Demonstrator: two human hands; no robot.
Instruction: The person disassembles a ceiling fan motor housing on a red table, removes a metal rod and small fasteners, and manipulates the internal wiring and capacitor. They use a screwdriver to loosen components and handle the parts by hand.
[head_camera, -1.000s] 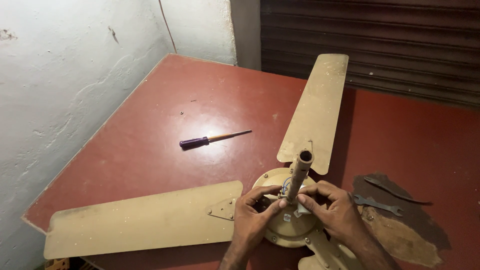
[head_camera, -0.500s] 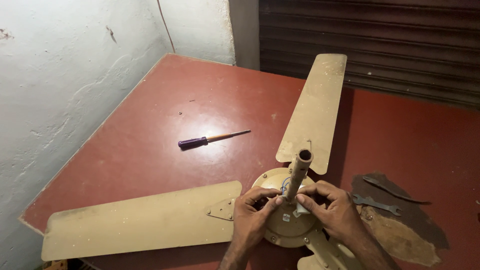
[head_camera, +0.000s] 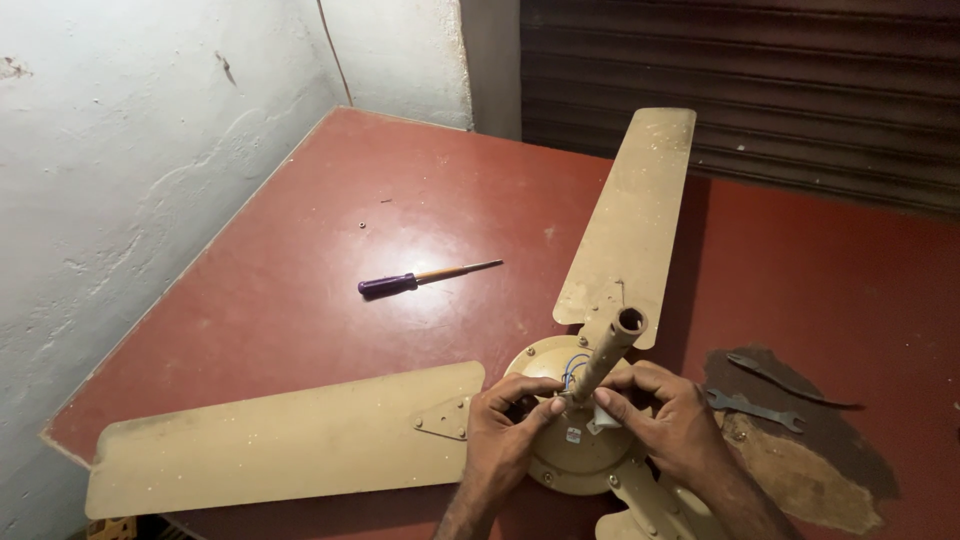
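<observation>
Head view, both hands (head_camera: 600, 425) still pinching wires (head_camera: 573, 370) at fan rod (head_camera: 608, 352) base, screwdriver (head_camera: 425, 279) unmoved

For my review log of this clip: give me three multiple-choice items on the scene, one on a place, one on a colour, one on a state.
1. Where does the screwdriver lie?
A. left of the far blade
B. on the hub
C. by the wrenches

2. What colour is its handle?
A. yellow
B. purple
C. green

3. What are the hands doing?
A. resting flat
B. holding a wrench
C. pinching at the rod's base

A: it lies on bare table.
B: the handle is purple.
C: left hand and right hand meet at the rod.
</observation>
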